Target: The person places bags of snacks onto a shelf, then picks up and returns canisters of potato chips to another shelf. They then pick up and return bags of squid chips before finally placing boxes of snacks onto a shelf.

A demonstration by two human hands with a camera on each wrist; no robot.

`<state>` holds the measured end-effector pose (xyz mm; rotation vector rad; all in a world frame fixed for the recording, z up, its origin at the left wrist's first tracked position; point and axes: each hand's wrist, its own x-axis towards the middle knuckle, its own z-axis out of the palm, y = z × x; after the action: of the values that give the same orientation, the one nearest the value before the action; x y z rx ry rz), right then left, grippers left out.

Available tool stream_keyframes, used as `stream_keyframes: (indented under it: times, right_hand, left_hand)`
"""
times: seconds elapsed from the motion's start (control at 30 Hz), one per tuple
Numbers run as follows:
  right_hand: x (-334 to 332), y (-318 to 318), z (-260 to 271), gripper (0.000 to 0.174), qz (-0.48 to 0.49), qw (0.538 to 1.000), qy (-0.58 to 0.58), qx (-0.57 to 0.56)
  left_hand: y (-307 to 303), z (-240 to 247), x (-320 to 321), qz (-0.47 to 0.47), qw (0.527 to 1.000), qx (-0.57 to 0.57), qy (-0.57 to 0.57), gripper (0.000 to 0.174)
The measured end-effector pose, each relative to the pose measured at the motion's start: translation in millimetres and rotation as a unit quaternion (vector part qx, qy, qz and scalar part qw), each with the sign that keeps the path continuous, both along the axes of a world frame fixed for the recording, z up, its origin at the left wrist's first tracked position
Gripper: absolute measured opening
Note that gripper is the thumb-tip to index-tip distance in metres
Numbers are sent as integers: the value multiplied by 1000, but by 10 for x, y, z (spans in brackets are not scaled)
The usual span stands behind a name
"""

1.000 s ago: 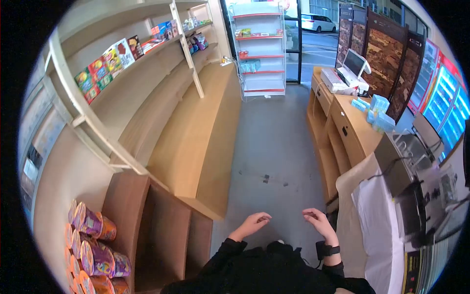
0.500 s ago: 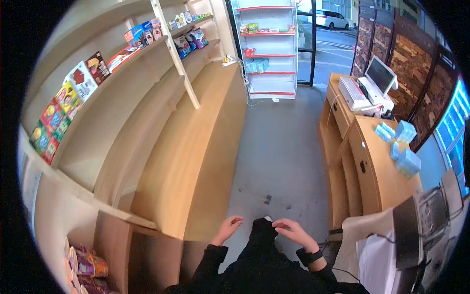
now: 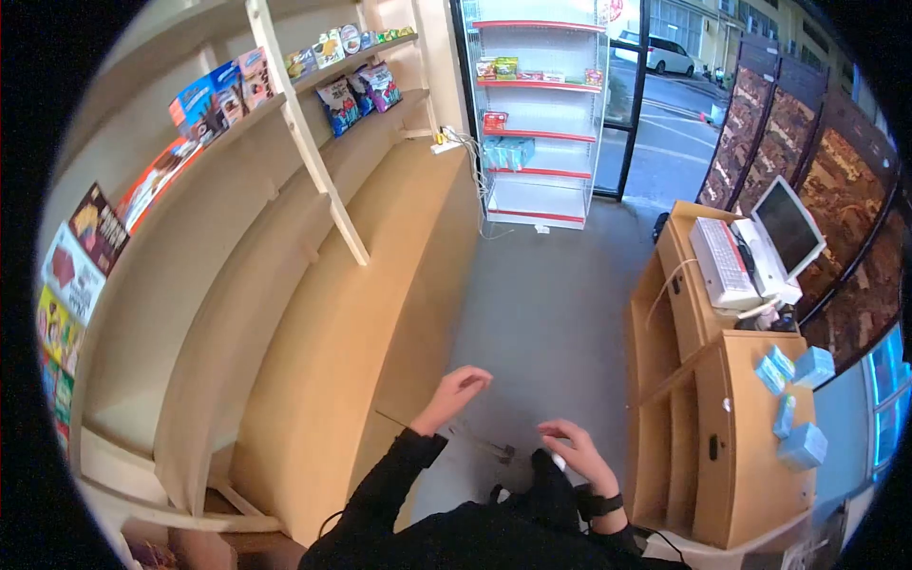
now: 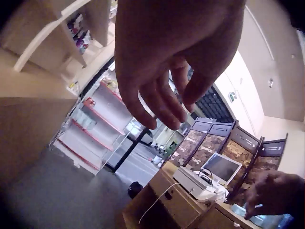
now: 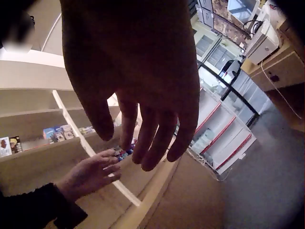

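Observation:
My left hand [image 3: 454,395] hangs in the air over the floor beside the long wooden counter [image 3: 332,351], its fingers loosely bent around nothing. To its right and lower in the head view, my right hand [image 3: 576,448] is also raised, fingers relaxed and holding nothing, with a dark band at the wrist. The left wrist view shows the left fingers [image 4: 162,102] dangling apart. In the right wrist view the right fingers [image 5: 147,138] hang down loosely, with the left hand behind them.
Wooden wall shelves on the left carry snack boxes [image 3: 204,104] and bags [image 3: 361,95]. A white rack [image 3: 541,152] with red edges stands ahead by the glass door. On the right, a wooden desk [image 3: 712,380] bears a monitor [image 3: 788,228] and blue packs [image 3: 803,446].
The view has moved forward along the aisle, bringing the rack and desk closer. The purple cups at lower left have nearly left the view. Both hands stay raised and hold nothing.

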<state>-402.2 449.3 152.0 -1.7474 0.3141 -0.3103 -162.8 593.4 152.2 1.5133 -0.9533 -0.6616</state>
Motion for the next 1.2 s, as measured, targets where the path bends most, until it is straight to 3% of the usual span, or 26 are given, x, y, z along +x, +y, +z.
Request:
stream_keyframes:
  times: [0.07,0.13,0.33,0.5,0.6,0.67,0.87,1.13,1.2]
  right_hand:
    - [197,-289,-100,24,-18,1000,6,17]
    - [322,-634,-140,24,-26,999,18,18]
    - [1016,-1970,-96,22,-13,999,21,-32]
    - [1883,-2992,49,22,1,998,-22,-61]
    - [2417,-3387,-2,22,15,998,-24,-47]
    - [2797,-3543,40,22,73,995,-46,-56]
    - [3837,-3699,-67,23,224,973,-53,-11]
    - [5242,-3959,-71,23,242,970,14,19]
    - [5683,-4059,-31,24,245,969,18,-16]
  left_hand:
    - [-451,131,318,7,998,9,-60,14]
    - [-892,151,703,-14,994,-54,-94,11]
    - [-1842,790,1813,11,976,-44,-212,13]
    - [-2236,1216,2923,74,982,-45,-170,25]
    - [-2168,1329,3518,154,980,-71,-105,24]
    - [-2097,1402,3792,265,960,-83,-39,23]
    - [-1823,1611,4802,382,918,-104,-21,24]
    - [-1729,2008,6521,425,885,-183,-47,34]
    - [-1803,2106,6960,462,875,-137,-48,40]
